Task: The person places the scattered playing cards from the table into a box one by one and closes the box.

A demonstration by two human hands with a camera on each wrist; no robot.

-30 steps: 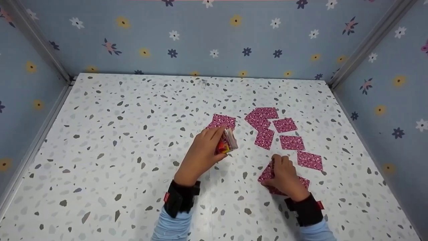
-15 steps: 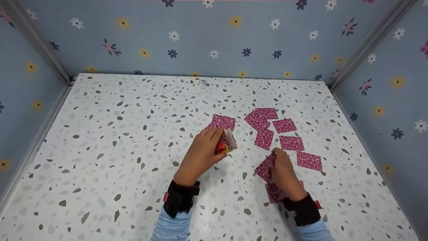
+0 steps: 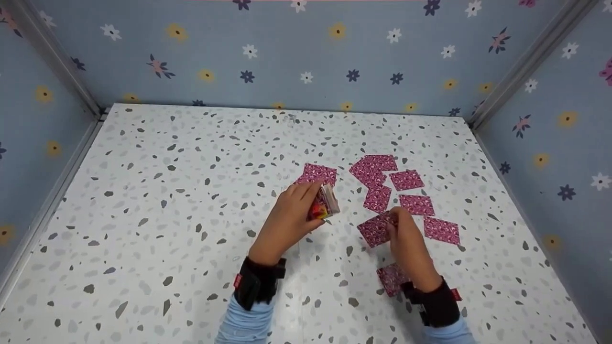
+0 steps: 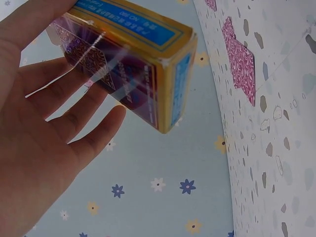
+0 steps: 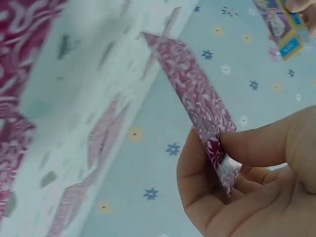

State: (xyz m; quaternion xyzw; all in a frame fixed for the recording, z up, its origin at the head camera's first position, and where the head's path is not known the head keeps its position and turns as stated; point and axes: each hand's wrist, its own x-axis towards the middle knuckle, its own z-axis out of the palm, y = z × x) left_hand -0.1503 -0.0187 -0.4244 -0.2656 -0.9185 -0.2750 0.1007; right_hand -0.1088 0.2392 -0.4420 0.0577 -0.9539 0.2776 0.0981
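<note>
My left hand (image 3: 287,217) grips a playing card box (image 4: 123,64), yellow-edged with blue and purple panels, held up off the table. Between the thumb and fingers of my right hand (image 3: 409,246) is a pinched playing card (image 5: 190,86) with a pink-and-white swirled back, raised above the table. Whether it is a single card I cannot tell. Below the right wrist lies another pink-backed card (image 3: 392,279), partly covered by the forearm. Past the left fingertips, more pink-backed cards (image 3: 319,173) lie partly hidden by that hand.
Several pink-backed cards lie scattered ahead of the right hand, with an overlapping cluster (image 3: 375,167) at the back and a lone card (image 3: 441,230) at the right. Blue flowered panels (image 3: 287,52) wall the speckled white table (image 3: 167,239) at the back and both sides.
My right hand has lifted a card from the near pile and carried it forward, a little to the left, uncovering part of the card beneath. The left hand with the box has stayed put.
</note>
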